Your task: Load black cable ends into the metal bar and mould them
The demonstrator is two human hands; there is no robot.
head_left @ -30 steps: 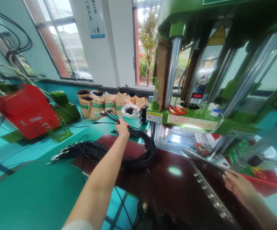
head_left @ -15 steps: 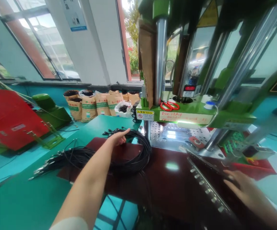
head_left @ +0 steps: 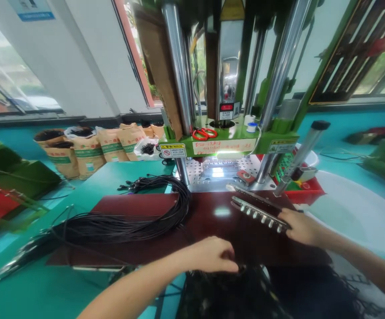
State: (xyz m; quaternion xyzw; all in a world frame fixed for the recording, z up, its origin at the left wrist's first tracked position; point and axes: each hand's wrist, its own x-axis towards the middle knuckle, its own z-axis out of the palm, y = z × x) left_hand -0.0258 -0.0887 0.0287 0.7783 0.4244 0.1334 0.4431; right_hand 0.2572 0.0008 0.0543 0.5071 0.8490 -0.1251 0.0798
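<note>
My right hand (head_left: 300,226) is closed around the near ends of two long metal bars, which lie on the dark brown board (head_left: 209,221). One is a metal bar with a row of small shiny fittings (head_left: 257,215); the other, a plain slim bar (head_left: 252,193), lies just behind it. Over the board's front edge is my left hand (head_left: 215,254), its fingers curled; what they hold, if anything, is hidden. A thick bundle of black cables (head_left: 122,227) bends in a U across the board's left part, its metal-tipped ends spilling onto the green table (head_left: 22,294).
Behind the board stands a green press (head_left: 269,144) with steel columns and a perforated metal bed (head_left: 195,170). Red-handled scissors (head_left: 204,134) lie on its ledge. Paper sacks (head_left: 88,155) line the wall. At right are a red tray (head_left: 307,191) and a large white round tub (head_left: 355,212).
My left hand has left the cable bundle and come back toward me, to the board's front edge. The two bars now lie closer together under my right hand. The view has swung right.
</note>
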